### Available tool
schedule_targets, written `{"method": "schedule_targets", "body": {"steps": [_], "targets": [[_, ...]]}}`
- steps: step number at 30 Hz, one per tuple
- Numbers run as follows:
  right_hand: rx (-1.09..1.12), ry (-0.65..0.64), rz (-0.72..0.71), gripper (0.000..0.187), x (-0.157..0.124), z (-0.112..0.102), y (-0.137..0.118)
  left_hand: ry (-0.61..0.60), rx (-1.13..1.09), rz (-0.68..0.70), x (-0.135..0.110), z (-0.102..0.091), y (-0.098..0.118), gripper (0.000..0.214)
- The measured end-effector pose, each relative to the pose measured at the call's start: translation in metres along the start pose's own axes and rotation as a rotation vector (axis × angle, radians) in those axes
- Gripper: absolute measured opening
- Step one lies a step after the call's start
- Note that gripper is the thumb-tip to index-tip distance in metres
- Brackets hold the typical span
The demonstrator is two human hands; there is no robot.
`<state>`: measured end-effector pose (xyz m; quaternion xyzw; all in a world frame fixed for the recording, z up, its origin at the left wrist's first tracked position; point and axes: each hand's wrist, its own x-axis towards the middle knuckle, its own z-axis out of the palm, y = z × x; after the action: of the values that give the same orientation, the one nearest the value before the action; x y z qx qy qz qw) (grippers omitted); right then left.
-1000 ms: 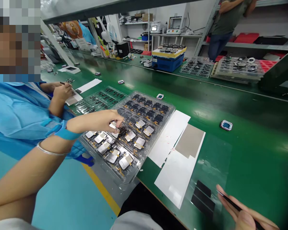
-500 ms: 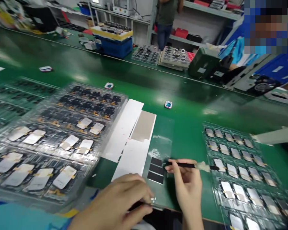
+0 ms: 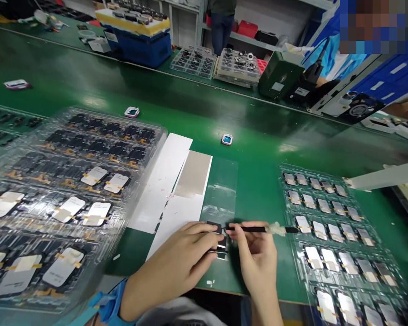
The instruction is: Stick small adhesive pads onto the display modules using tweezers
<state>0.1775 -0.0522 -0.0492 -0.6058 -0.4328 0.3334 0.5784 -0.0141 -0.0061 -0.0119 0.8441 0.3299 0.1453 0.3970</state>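
My left hand (image 3: 177, 259) and my right hand (image 3: 257, 258) are close together over the green tabletop (image 3: 258, 131). My right fingers (image 3: 240, 232) are shut tight on a pair of black tweezers (image 3: 253, 229), and some fluffy white stuff (image 3: 277, 229) is wrapped around them. The tweezers lie sideways and point left, with their tip right by a small black piece (image 3: 214, 227). My left fingers (image 3: 204, 238) are curled over that piece and the other black pieces under it, but I cannot tell if they are pinching anything. The black pieces are on a clear plastic sheet (image 3: 221, 185). Just left of that sheet are a long white paper sheet (image 3: 159, 181) and a tan sheet (image 3: 193, 174). A big clear plastic tray (image 3: 149, 136) sits on my left, with rows of black parts, and many have white tops with little yellow tabs. Another clear tray (image 3: 283, 181) sits on my right, with rows of small flat parts. Two little square parts with blue middles (image 3: 226, 139) lie farther up the tabletop. A blue band (image 3: 109, 308) is around my left wrist.
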Motion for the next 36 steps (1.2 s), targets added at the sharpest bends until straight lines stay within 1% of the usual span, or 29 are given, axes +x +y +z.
{"method": "schedule_targets", "body": {"steps": [3,7,10,12,14,16,18,20,22,24,26,29,31,32,34,36], "targets": [[0.001,-0.002,0.01,0.019,0.0,0.0,-0.001,0.011,-0.005,0.018,0.001,0.0,-0.001,0.028],[-0.003,0.062,0.005,0.022,0.0,0.005,-0.004,0.025,-0.022,0.028,0.0,0.001,-0.002,0.026],[-0.002,0.101,0.029,0.025,0.0,0.009,-0.007,0.032,-0.029,0.025,-0.001,0.003,-0.004,0.024],[0.026,0.122,0.05,0.027,0.001,0.008,-0.009,0.03,-0.036,0.019,-0.002,0.003,-0.004,0.025],[0.082,0.156,0.067,0.03,0.001,0.006,-0.012,0.055,-0.064,0.026,-0.002,0.003,-0.003,0.023],[0.185,0.188,0.102,0.031,0.001,0.003,-0.017,0.138,-0.114,0.049,-0.002,0.002,-0.003,0.014],[0.327,0.173,0.167,0.03,0.0,0.003,-0.022,0.269,-0.162,0.071,-0.001,0.001,-0.003,0.011],[0.459,0.103,0.225,0.027,-0.001,0.007,-0.027,0.387,-0.186,0.084,0.0,0.002,-0.004,0.012],[0.524,0.049,0.23,0.023,-0.004,0.013,-0.032,0.466,-0.178,0.092,0.001,0.002,-0.005,0.012],[0.528,0.058,0.167,0.018,-0.006,0.022,-0.038,0.509,-0.132,0.086,0.002,0.003,-0.007,0.012],[0.495,0.08,0.049,0.012,-0.007,0.03,-0.045,0.507,-0.057,0.058,0.002,0.002,-0.007,0.014],[0.427,0.078,-0.175,0.011,-0.007,0.039,-0.052,0.439,0.01,-0.009,0.003,-0.003,-0.002,0.015],[0.375,0.071,-0.294,0.014,-0.006,0.044,-0.055,0.39,-0.018,-0.035,0.004,-0.006,0.002,0.007],[0.353,0.066,-0.339,0.016,-0.006,0.046,-0.056,0.366,-0.038,-0.035,0.005,-0.008,0.004,0.01],[0.323,0.059,-0.411,0.02,-0.006,0.049,-0.055,0.322,-0.065,-0.016,0.008,-0.01,0.006,0.028],[0.306,0.075,-0.468,0.025,-0.006,0.052,-0.054,0.299,-0.078,-0.001,0.01,-0.009,0.006,0.037]]}}
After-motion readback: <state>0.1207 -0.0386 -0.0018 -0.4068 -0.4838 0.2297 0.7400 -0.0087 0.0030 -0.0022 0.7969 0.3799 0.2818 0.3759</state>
